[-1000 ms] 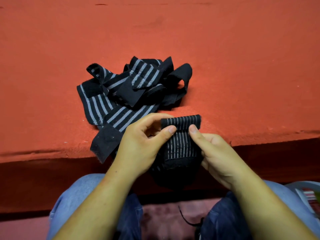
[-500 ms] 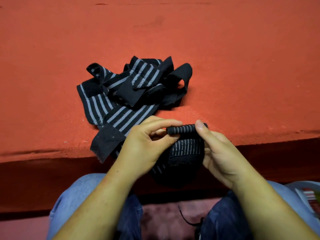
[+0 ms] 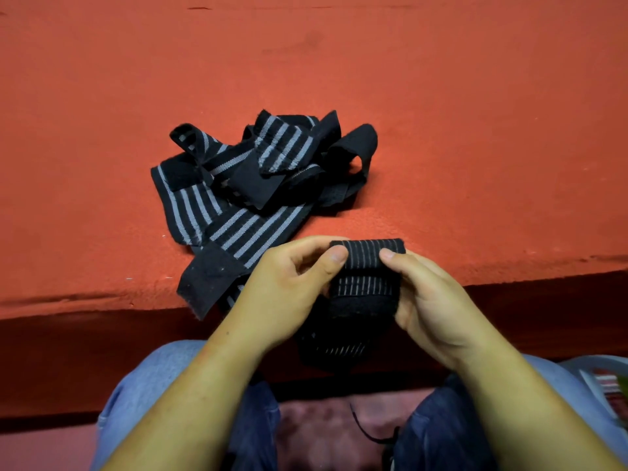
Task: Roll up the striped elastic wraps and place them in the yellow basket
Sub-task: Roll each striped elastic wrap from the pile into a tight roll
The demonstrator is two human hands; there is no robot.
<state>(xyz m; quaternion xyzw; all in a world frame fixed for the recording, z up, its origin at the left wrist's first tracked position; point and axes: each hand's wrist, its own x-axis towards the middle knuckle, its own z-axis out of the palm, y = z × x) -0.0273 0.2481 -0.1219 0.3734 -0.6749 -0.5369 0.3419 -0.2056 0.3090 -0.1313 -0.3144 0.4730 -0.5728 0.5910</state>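
Note:
A black wrap with thin grey stripes [image 3: 365,263] is partly rolled at its top end, just over the front edge of the red surface. My left hand [image 3: 285,294] pinches the roll's left end between thumb and fingers. My right hand [image 3: 428,300] pinches its right end with the thumb on top. The wrap's loose tail hangs down between my hands toward my lap. A tangled pile of several black-and-grey striped wraps [image 3: 251,185] lies on the red surface behind my left hand. No yellow basket is in view.
The red felt-like surface [image 3: 475,130] stretches away ahead, and its front edge [image 3: 68,300] drops off just before my knees. One strap end of the pile hangs over that edge. A pale plastic object [image 3: 598,372] shows at the lower right corner.
The roll at the wrap's top has been turned over further and looks thicker than half a second ago. Both thumbs have shifted on it. The pile has not moved.

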